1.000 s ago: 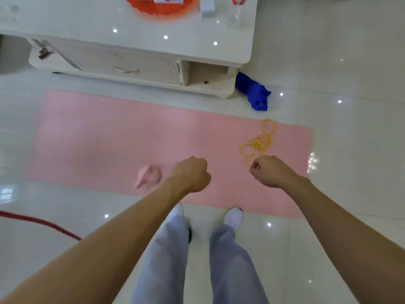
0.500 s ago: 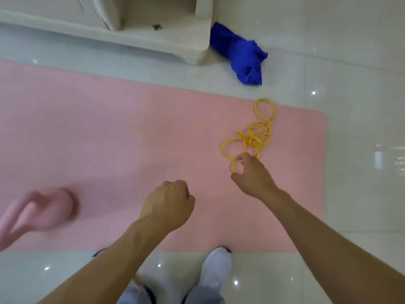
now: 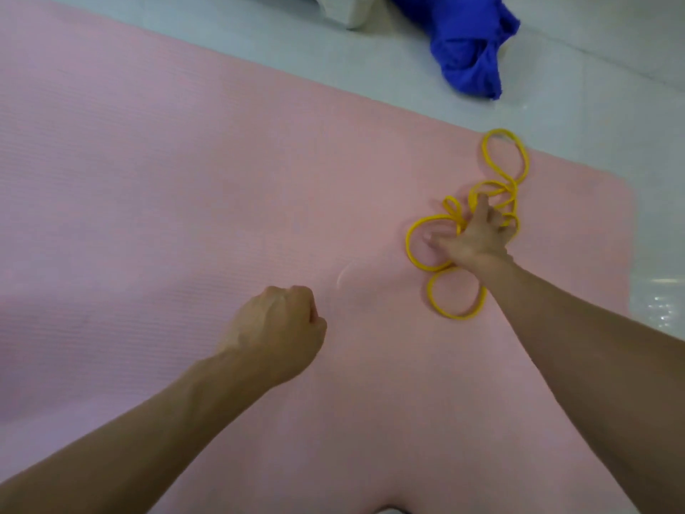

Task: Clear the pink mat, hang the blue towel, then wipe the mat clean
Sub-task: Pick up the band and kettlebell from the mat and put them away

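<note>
The pink mat point(image 3: 185, 179) fills most of the head view, flat on the pale tiled floor. A tangled yellow rope point(image 3: 456, 313) lies in loops near the mat's right end. My right hand point(image 3: 472, 237) is spread over the middle of the tangle, fingers straight and touching the loops. My left hand point(image 3: 276, 332) hovers over the mat as a closed fist holding nothing. The crumpled blue towel point(image 3: 469, 50) lies on the floor beyond the mat's far edge, upper right.
A white furniture foot point(image 3: 348, 13) stands on the floor at the top, just left of the towel. Glossy floor tiles point(image 3: 659, 254) run along the mat's right end.
The view has dropped much closer to the mat. My right hand has reached forward and opened out onto the yellow rope. The pink object at the left has left the view.
</note>
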The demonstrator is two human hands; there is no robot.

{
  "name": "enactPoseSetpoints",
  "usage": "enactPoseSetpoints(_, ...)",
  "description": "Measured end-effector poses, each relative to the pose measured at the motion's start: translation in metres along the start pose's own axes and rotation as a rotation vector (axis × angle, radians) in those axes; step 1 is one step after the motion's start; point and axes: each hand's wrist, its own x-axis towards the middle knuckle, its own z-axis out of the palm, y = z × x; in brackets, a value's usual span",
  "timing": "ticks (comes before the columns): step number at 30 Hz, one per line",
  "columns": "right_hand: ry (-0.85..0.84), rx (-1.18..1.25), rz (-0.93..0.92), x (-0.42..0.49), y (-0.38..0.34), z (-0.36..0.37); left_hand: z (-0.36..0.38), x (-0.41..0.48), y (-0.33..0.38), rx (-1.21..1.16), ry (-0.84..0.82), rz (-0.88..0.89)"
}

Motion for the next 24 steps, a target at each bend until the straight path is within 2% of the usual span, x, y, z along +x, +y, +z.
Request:
enactPoseSetpoints(3,0.088,-0.010,0.011,0.005,0.017,0.000,0.003,-0.003,-0.010,0.016,0.002,-0.019)
enactPoseSetpoints(5,0.083,0.041,0.044,-0.004,0.021,-0.008,0.002,-0.009,-0.012,-0.006,0.006,-0.028)
enactPoseSetpoints(7,0.075,-0.010,0.009,-0.023,0.015,-0.014,-0.001,-0.018,-0.011,-0.038,0.012,-0.032)
enactPoseSetpoints(13,0.064,-0.127,-0.391,-0.126,-0.055,-0.029,-0.017,-0.068,-0.020,-0.099,0.025,-0.080)
enactPoseSetpoints(22,-0.053,-0.160,-0.984,-0.290,-0.156,-0.017,-0.065,-0.145,-0.082,-0.176,0.119,-0.318)
enactPoseSetpoints(24,-0.093,-0.203,-1.070,-0.319,-0.177,-0.010,-0.074,-0.162,-0.107,-0.190,0.165,-0.367)
